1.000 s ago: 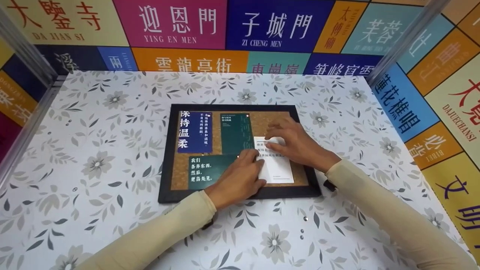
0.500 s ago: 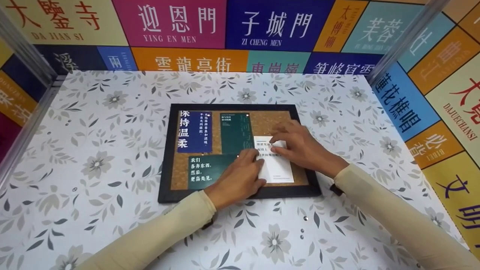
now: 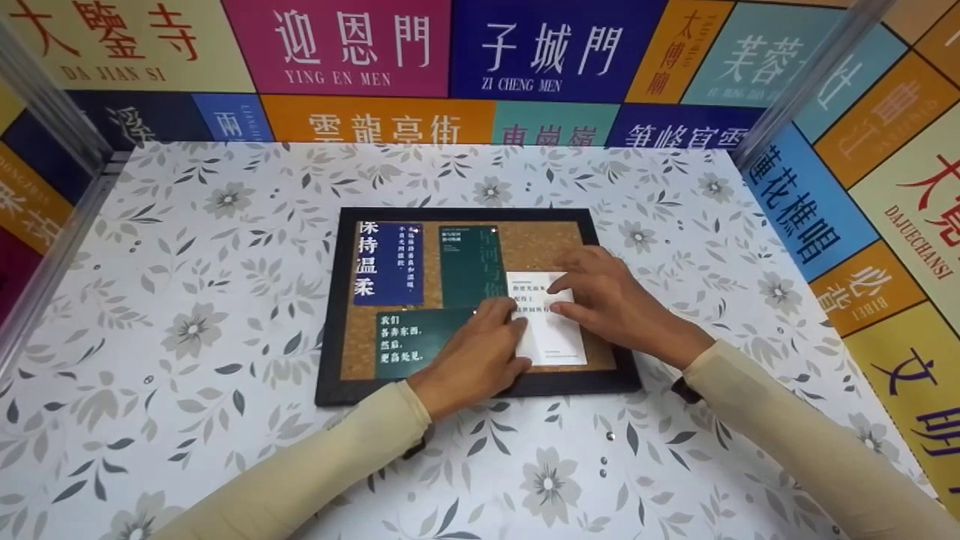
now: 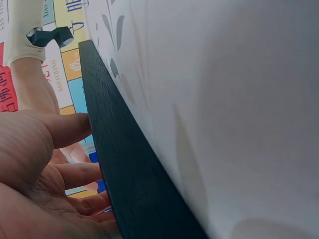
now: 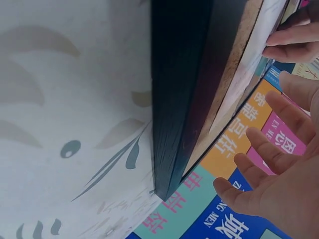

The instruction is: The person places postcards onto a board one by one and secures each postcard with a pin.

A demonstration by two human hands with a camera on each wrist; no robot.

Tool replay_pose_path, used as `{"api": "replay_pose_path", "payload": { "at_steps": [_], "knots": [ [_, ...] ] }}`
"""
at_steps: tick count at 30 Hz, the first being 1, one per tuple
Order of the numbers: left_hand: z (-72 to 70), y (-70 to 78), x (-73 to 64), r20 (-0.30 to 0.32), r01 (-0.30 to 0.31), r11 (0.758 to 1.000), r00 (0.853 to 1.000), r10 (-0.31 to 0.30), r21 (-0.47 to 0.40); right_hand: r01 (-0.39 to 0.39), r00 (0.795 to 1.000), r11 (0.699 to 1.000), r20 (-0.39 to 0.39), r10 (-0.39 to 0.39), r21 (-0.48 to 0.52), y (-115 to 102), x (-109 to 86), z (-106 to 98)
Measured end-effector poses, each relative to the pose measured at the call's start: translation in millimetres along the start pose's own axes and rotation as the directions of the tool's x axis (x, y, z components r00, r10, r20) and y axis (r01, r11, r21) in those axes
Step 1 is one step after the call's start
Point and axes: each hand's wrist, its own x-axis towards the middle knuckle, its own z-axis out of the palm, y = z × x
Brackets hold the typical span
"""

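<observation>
A black-framed cork board lies on the table. On its right half is a white card with printed Chinese text. My left hand rests with its fingertips on the white card's left edge, its palm side over a wide dark green card. Above the white card's right side, my right hand hovers with spread, slightly bent fingers; the right wrist view shows nothing between them. A tall green card and a blue card occupy the board's upper left. Small shiny pins show at card edges.
Several loose shiny pins lie on the floral-patterned tabletop in front of the board. Panels with large Chinese lettering stand along the back and sides, joined by metal posts.
My right hand has drawn slightly to the right and towards me, uncovering more of the white card's text. The left hand has stayed in place on the card.
</observation>
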Motion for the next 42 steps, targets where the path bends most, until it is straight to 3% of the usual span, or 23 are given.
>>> {"api": "replay_pose_path", "payload": {
  "at_steps": [8,15,20,26,37,42],
  "knots": [
    [-0.6,0.2,-0.6,0.005,0.008,1.0,1.0,-0.008,0.001,-0.004,1.0,1.0,-0.028,0.004,0.02,-1.3,-11.1,-8.1],
    [-0.4,0.1,-0.9,-0.029,-0.026,1.0,0.999,0.027,0.017,0.04,0.998,0.999,-0.055,-0.039,0.015,-6.2,-24.2,-15.1],
    [0.2,-0.3,-1.4,-0.049,-0.046,0.999,0.998,0.047,0.025,-0.014,0.999,1.0,-0.045,0.014,0.012,-10.9,-34.4,-18.6],
    [0.8,-0.3,-1.3,-0.045,-0.042,0.999,0.998,0.043,0.028,-0.03,0.998,0.999,-0.05,0.031,0.009,-14.3,-44.9,-21.5],
    [0.7,-0.2,-1.6,-0.033,-0.023,0.999,0.999,0.024,0.028,0.036,0.995,0.999,-0.089,-0.034,0.02,-26.8,-64.1,-21.4],
    [0.3,-0.2,-1.4,-0.022,-0.017,1.0,1.0,0.017,0.021,0.002,0.998,1.0,-0.067,0.0,0.028,-37.3,-74.0,-21.6]
  ]
}}
